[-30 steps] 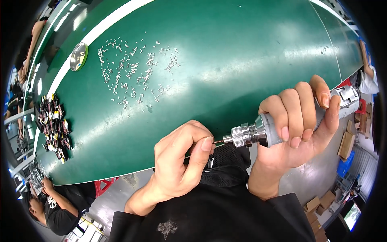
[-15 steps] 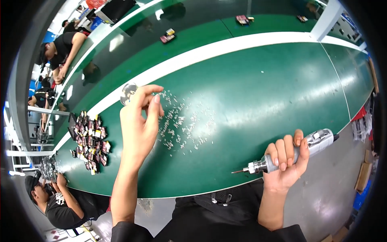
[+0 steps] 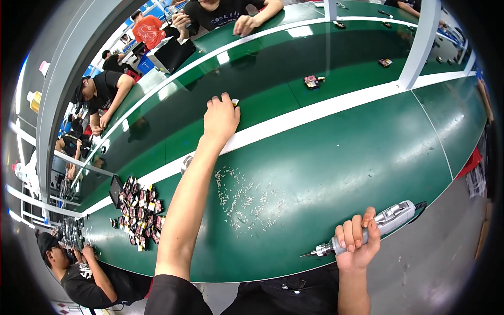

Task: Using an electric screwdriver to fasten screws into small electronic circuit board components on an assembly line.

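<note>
My left hand (image 3: 221, 119) reaches over the white rail onto the dark green belt. Its fingers bend down around a small boxy part (image 3: 235, 103); only a yellow-and-white bit shows past them, the rest is hidden. In my right hand (image 3: 357, 239) is a grey electric screwdriver (image 3: 391, 218), fingers wrapped round its body, the bit pointing left above the table's near edge. Tiny silvery pieces, like small screws (image 3: 247, 202), lie scattered on the green table (image 3: 341, 184). A heap of small black, red and yellow parts (image 3: 139, 212) sits left of my forearm.
The white rail (image 3: 315, 115) divides table and belt. More small parts (image 3: 312, 82) rest on the belt. A grey post (image 3: 422, 47) stands at the right. A round shiny object (image 3: 186, 164) is partly behind my forearm. Co-workers (image 3: 107, 89) sit across and to the left.
My left hand has moved from above the scattered pieces out over the rail to the part on the belt. The right hand still holds the screwdriver. The view has shifted upward.
</note>
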`<move>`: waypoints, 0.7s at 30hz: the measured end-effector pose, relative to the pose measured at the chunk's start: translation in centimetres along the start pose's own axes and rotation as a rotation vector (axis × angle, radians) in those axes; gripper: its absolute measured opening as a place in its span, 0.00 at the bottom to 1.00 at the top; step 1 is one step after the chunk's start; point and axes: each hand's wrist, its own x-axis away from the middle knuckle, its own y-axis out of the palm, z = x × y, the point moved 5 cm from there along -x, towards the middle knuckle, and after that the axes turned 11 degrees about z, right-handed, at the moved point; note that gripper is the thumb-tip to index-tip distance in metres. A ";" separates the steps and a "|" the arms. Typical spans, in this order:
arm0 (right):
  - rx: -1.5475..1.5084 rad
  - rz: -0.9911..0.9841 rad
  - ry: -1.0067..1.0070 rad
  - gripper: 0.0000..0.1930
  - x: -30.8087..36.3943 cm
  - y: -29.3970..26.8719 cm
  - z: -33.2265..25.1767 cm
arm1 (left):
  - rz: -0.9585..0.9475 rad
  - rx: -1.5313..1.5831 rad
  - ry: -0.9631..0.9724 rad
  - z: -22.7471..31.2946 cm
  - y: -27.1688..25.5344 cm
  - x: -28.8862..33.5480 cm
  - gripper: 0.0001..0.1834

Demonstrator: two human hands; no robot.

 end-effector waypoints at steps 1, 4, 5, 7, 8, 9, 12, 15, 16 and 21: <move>-0.006 -0.009 -0.006 0.09 0.1 0.2 -0.1 | 0.011 -0.002 0.005 -0.7 -0.1 -0.3 0.23; 0.011 -0.019 0.012 0.08 0.1 0.2 -0.1 | -0.025 0.071 0.238 -1.3 0.3 -0.3 0.20; 0.016 -0.018 0.012 0.08 0.3 0.0 -0.3 | -0.023 0.075 0.243 -1.1 -0.2 -0.1 0.20; 0.022 -0.013 0.004 0.08 0.7 -0.4 -0.7 | -0.038 0.279 0.209 -0.4 -1.5 1.0 0.20; 0.016 -0.019 0.014 0.08 0.8 -0.4 -0.7 | -0.034 0.348 0.246 1.4 -2.7 2.0 0.20; 0.014 -0.022 0.023 0.08 1.0 -0.4 -0.8 | -0.040 0.411 0.276 3.2 -3.9 3.3 0.21; 0.012 -0.021 0.053 0.08 1.1 0.0 -0.7 | -0.041 0.525 0.435 8.3 -8.5 8.0 0.24; 0.012 -0.011 0.075 0.08 1.5 -0.6 -1.1 | -0.117 0.521 0.672 12.9 -11.7 13.1 0.27; 0.026 -0.003 0.070 0.09 1.8 -0.9 -1.4 | -0.121 0.520 0.751 14.3 -12.8 15.0 0.28; 0.041 0.028 0.076 0.10 3.3 -1.0 -2.2 | -0.057 0.562 0.924 16.3 -13.4 21.0 0.26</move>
